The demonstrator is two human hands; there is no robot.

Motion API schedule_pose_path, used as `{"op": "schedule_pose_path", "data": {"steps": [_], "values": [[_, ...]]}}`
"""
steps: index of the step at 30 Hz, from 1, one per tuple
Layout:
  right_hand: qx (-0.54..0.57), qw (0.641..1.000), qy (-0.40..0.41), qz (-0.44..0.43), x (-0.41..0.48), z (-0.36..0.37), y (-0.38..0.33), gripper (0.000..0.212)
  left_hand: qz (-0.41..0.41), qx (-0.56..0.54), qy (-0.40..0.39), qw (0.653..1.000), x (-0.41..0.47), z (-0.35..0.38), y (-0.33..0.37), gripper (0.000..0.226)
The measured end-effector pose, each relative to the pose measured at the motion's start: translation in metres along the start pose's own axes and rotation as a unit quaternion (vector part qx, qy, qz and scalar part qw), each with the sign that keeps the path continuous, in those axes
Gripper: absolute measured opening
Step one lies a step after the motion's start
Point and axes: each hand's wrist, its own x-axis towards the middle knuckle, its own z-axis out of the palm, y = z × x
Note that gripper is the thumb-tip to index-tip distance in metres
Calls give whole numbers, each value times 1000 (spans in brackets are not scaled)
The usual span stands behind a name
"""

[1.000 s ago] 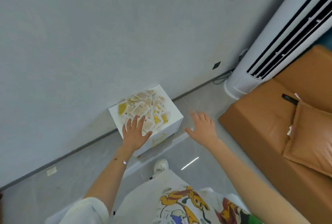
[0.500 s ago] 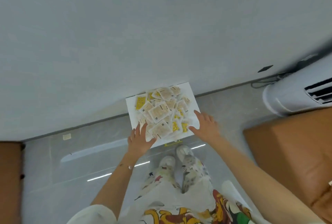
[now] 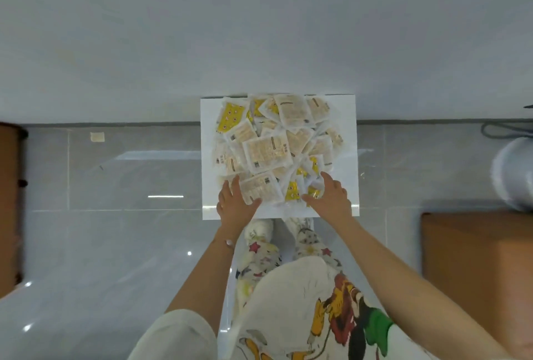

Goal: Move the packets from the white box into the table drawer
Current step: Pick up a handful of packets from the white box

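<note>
A white box (image 3: 347, 117) stands against the wall, seen from straight above. Several clear and yellow packets (image 3: 271, 152) lie heaped on its top. My left hand (image 3: 235, 205) rests at the near left of the heap, fingers spread over a clear packet (image 3: 261, 190). My right hand (image 3: 330, 199) lies at the near right, fingers apart and touching the small yellow packets (image 3: 292, 192). Neither hand has closed on anything. No drawer shows in this view.
Grey glossy floor tiles (image 3: 115, 186) surround the box. A brown sofa edge (image 3: 476, 258) is at the right, a white standing unit's base (image 3: 513, 175) beyond it, and brown furniture (image 3: 8, 201) at the far left. My feet (image 3: 285, 235) stand just before the box.
The view has swung to look straight down on the box. Both hands have moved forward onto the near edge of the packet heap; the right hand came in from the side.
</note>
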Motion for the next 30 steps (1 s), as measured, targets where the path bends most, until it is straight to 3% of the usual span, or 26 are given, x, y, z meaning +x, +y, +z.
{"op": "schedule_pose_path", "data": {"steps": [5,10,15,20,24,30], "values": [[84,994,-4,70,24,37,3,101,0,43,48,998,13,32,-13,90],[18,997,46,52,30,67,-2,111,8,70,102,992,20,45,-17,79],[89,991,100,28,38,70,6,78,9,69,100,993,23,53,-18,80],[234,968,88,24,43,68,19,42,22,31,124,992,23,58,-22,77],[332,936,110,46,46,57,17,19,28,22,138,990,32,50,-29,102],[394,907,131,74,56,42,9,29,22,25,150,988,39,38,-31,115]]}}
